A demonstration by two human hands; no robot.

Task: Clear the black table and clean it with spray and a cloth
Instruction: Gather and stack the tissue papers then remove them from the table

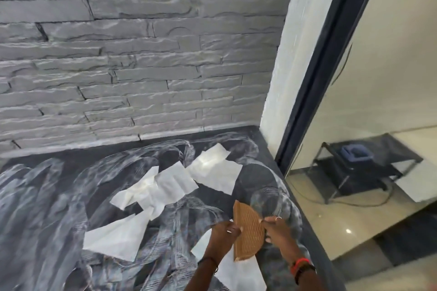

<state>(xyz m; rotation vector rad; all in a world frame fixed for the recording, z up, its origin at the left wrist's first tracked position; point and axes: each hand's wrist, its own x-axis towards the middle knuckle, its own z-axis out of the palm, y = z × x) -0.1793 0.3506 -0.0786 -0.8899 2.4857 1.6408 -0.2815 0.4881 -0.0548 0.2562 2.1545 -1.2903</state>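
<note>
At the near right corner of the black table [257, 175] | tan woven half-round mat [248, 231] on edge, long axis near-to-far | left hand [223, 231] and right hand [276, 225] each pinch one face | white paper sheets [165, 184] lie leftward, nearer the left hand.

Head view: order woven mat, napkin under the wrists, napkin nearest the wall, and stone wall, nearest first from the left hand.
1. Woven mat: held in the left hand.
2. Napkin under the wrists: just below.
3. Napkin nearest the wall: ahead, mid-table.
4. Stone wall: farthest, at the back.
</note>
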